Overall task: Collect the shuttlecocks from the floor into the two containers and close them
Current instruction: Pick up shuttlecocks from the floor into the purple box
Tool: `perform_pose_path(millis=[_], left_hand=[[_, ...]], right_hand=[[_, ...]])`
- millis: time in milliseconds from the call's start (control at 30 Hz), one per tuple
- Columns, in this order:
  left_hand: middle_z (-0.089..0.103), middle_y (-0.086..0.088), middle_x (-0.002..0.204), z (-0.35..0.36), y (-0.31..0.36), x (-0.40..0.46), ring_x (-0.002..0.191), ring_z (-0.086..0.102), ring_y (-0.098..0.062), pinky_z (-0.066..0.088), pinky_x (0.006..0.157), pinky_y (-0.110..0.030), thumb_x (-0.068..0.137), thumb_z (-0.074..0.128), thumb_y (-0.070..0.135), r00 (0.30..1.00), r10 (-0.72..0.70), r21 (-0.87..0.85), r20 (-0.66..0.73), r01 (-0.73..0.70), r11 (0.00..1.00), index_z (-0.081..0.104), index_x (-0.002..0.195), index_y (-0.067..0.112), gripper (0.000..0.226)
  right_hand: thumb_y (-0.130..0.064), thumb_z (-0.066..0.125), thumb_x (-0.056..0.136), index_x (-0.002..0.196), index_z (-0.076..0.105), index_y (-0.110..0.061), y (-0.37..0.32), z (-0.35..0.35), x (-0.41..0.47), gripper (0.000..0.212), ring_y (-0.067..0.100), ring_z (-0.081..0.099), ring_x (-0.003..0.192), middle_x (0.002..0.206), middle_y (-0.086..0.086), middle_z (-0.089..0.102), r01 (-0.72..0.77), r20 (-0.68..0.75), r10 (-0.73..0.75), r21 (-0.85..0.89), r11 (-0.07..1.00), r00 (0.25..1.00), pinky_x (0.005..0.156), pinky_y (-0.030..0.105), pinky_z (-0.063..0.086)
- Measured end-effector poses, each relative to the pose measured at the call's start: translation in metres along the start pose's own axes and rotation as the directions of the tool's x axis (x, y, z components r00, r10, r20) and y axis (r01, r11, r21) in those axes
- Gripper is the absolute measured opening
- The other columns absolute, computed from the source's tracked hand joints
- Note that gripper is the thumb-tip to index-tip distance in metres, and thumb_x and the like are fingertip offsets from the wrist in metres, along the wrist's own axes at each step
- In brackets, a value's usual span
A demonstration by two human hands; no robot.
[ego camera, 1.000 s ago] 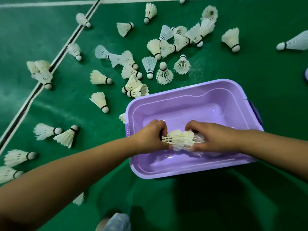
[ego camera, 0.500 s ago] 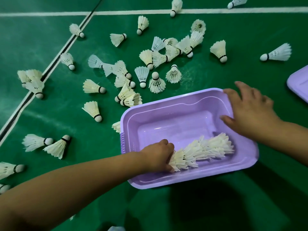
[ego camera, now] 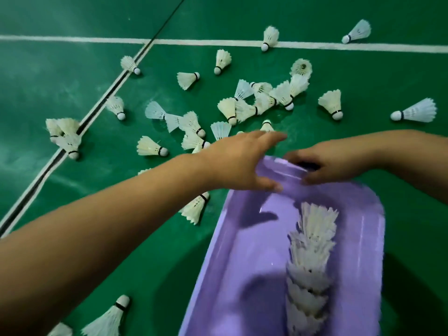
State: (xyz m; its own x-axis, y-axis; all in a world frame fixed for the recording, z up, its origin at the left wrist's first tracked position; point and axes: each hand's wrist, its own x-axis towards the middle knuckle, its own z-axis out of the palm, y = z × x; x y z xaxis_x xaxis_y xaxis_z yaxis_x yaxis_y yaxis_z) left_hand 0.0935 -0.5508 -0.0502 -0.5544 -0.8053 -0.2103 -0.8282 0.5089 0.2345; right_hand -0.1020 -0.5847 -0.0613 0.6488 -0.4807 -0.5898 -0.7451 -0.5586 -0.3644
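Observation:
A purple plastic container (ego camera: 244,282) lies on the green floor at lower right, turned lengthwise away from me. Inside it lies a nested row of white shuttlecocks (ego camera: 311,263). My right hand (ego camera: 324,166) grips the container's far rim, fingers curled over the edge. My left hand (ego camera: 240,163) reaches over the far left corner with fingers spread and straight, holding nothing. Several loose shuttlecocks (ego camera: 252,103) lie scattered on the floor beyond both hands.
White court lines (ego camera: 80,40) cross the floor at the top and run diagonally down the left. More shuttlecocks lie at the left line (ego camera: 65,137), near my left forearm (ego camera: 196,207) and at the bottom left (ego camera: 109,318).
The container has been turned and pulled closer. My left hand let go of the shuttlecock row and reached forward. My right hand took hold of the far rim.

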Motion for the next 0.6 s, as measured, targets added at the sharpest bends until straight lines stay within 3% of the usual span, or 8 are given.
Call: perform_pose_path(millis=[67, 133, 233, 300, 433, 533, 567, 600], left_hand=[[0.060, -0.006, 0.123, -0.003, -0.011, -0.002, 0.097, 0.055, -0.019, 0.044, 0.082, -0.025, 0.075, 0.072, 0.047, 0.978, -0.106, -0.130, 0.178, 0.130, 0.983, 0.038, 0.135, 0.017, 0.076], [0.060, -0.001, 0.107, -0.014, -0.041, -0.009, 0.086, 0.050, -0.016, 0.040, 0.072, -0.023, 0.076, 0.073, 0.039, 0.953, -0.209, -0.199, 0.218, 0.253, 0.947, 0.044, 0.126, 0.015, 0.063], [0.052, 0.003, 0.087, -0.042, -0.095, -0.035, 0.079, 0.048, -0.018, 0.035, 0.067, -0.022, 0.082, 0.066, 0.031, 0.918, -0.237, -0.152, 0.318, 0.296, 0.943, 0.055, 0.113, 0.016, 0.036], [0.052, 0.002, 0.072, -0.069, -0.130, -0.056, 0.072, 0.051, -0.021, 0.038, 0.061, -0.023, 0.081, 0.060, 0.025, 0.910, -0.237, -0.127, 0.340, 0.294, 0.947, 0.055, 0.090, 0.017, 0.013], [0.047, 0.005, 0.067, -0.099, -0.180, -0.091, 0.069, 0.051, -0.021, 0.038, 0.060, -0.023, 0.081, 0.054, 0.022, 0.921, -0.324, -0.069, 0.219, 0.345, 0.936, 0.046, 0.081, 0.019, 0.009], [0.056, 0.007, 0.069, -0.094, -0.220, -0.127, 0.063, 0.054, -0.013, 0.042, 0.058, -0.025, 0.079, 0.065, 0.023, 0.829, -0.526, -0.200, 0.191, 0.557, 0.806, 0.054, 0.085, 0.020, 0.013], [0.062, 0.006, 0.069, -0.092, -0.226, -0.141, 0.062, 0.057, -0.009, 0.046, 0.061, -0.024, 0.077, 0.069, 0.020, 0.779, -0.590, -0.298, 0.211, 0.627, 0.720, 0.057, 0.084, 0.024, 0.015], [0.068, 0.006, 0.068, -0.086, -0.233, -0.150, 0.060, 0.061, -0.005, 0.051, 0.064, -0.024, 0.075, 0.074, 0.015, 0.726, -0.650, -0.394, 0.223, 0.677, 0.622, 0.061, 0.083, 0.028, 0.020]], right_hand=[[-0.020, 0.058, 0.089, 0.132, 0.035, -0.025, -0.028, -0.025, 0.024, 0.049, 0.017, 0.050, 0.085, 0.097, -0.005, 0.055, 0.064, 0.099, -0.057, -0.074, 0.995, 0.993, 0.072, 0.027, 0.041], [-0.018, 0.061, 0.088, 0.127, 0.032, -0.019, -0.052, -0.051, 0.056, 0.049, 0.019, 0.050, 0.080, 0.092, -0.002, 0.051, 0.101, 0.159, -0.087, -0.082, 0.991, 0.983, 0.067, 0.028, 0.040], [-0.018, 0.065, 0.086, 0.111, 0.032, -0.017, -0.089, -0.086, 0.097, 0.041, 0.009, 0.040, 0.063, 0.076, -0.007, 0.042, 0.096, 0.091, -0.097, 0.022, 0.995, 0.991, 0.053, 0.021, 0.033], [-0.020, 0.065, 0.086, 0.104, 0.033, -0.016, -0.119, -0.112, 0.118, 0.036, 0.016, 0.044, 0.065, 0.078, 0.000, 0.048, 0.117, 0.026, -0.119, 0.063, 0.991, 0.993, 0.056, 0.025, 0.036], [-0.040, 0.056, 0.089, 0.119, 0.041, -0.017, -0.141, -0.149, 0.135, 0.040, 0.015, 0.054, 0.098, 0.114, 0.000, 0.054, 0.165, -0.267, -0.120, 0.154, 0.974, 0.956, 0.080, 0.026, 0.044], [-0.042, 0.035, 0.097, 0.110, 0.047, -0.015, -0.092, -0.181, 0.145, 0.032, 0.021, 0.054, 0.097, 0.104, 0.001, 0.052, 0.191, -0.725, 0.138, 0.352, 0.916, 0.675, 0.083, 0.033, 0.043], [-0.037, 0.033, 0.099, 0.104, 0.048, -0.013, -0.067, -0.177, 0.148, 0.029, 0.027, 0.054, 0.094, 0.099, 0.005, 0.053, 0.062, -0.738, 0.239, 0.354, 0.933, 0.631, 0.079, 0.035, 0.042], [-0.033, 0.034, 0.099, 0.103, 0.050, -0.010, -0.036, -0.168, 0.160, 0.027, 0.030, 0.054, 0.093, 0.098, 0.009, 0.055, -0.103, -0.664, 0.290, 0.306, 0.946, 0.689, 0.077, 0.035, 0.041]])
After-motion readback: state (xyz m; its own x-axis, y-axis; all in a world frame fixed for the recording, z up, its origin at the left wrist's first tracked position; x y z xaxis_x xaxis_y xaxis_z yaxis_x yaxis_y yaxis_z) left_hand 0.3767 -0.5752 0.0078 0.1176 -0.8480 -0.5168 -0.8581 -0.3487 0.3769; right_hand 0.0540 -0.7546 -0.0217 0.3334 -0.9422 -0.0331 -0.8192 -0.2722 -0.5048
